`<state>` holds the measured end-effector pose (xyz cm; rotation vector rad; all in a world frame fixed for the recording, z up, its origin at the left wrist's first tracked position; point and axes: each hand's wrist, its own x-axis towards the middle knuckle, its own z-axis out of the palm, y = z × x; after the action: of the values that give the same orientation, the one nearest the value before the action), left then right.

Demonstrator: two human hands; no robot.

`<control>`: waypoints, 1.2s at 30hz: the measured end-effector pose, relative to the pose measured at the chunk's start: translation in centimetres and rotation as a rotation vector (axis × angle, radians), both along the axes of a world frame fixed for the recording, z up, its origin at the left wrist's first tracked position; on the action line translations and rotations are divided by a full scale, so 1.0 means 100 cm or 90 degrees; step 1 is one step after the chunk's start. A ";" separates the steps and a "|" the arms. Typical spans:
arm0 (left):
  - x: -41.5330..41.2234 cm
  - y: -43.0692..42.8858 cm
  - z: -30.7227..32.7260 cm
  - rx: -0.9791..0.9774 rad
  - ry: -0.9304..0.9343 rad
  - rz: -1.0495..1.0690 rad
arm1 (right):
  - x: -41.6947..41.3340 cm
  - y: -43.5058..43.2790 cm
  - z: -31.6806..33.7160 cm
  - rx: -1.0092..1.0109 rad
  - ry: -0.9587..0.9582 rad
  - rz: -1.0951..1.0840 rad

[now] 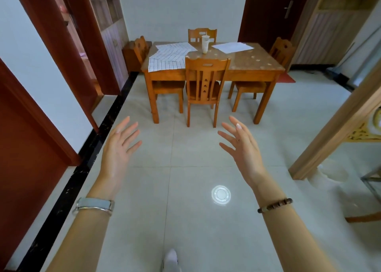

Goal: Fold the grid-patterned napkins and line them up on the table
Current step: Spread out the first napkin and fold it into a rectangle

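Several white grid-patterned napkins lie unfolded and overlapping on the left part of a wooden dining table at the far end of the room. Another flat white napkin lies at the table's back right. My left hand and my right hand are stretched out in front of me over the tiled floor, fingers spread, holding nothing. Both hands are well short of the table.
A white cup with a straw stands mid-table. Wooden chairs surround the table, one pushed in at the near side. Doorways line the left wall and a wooden frame juts in at right. A light tiled floor lies between me and the table.
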<state>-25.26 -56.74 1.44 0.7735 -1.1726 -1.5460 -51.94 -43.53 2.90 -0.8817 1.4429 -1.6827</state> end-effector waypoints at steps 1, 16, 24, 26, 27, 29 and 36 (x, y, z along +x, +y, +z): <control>-0.004 -0.011 -0.002 0.004 0.002 -0.002 | -0.003 -0.009 -0.001 0.001 0.000 0.000; -0.048 -0.231 -0.001 0.005 0.034 -0.030 | -0.041 -0.219 0.000 -0.017 -0.046 -0.043; -0.054 -0.322 0.002 0.003 0.029 -0.019 | -0.049 -0.307 0.003 -0.024 -0.063 -0.053; -0.057 -0.339 0.001 0.000 0.025 -0.018 | -0.053 -0.326 0.003 -0.028 -0.065 -0.051; -0.059 -0.346 0.000 -0.002 0.020 -0.017 | -0.056 -0.334 0.003 -0.030 -0.067 -0.049; -0.063 -0.362 -0.003 -0.003 0.015 -0.012 | -0.061 -0.355 0.003 -0.029 -0.069 -0.043; -0.090 -0.427 -0.022 0.018 0.021 0.009 | -0.094 -0.430 -0.006 -0.034 -0.070 -0.021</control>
<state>-34.29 -99.40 -0.72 0.7711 -1.1213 -1.5601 -61.29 -86.58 2.32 -0.7853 1.3502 -1.7729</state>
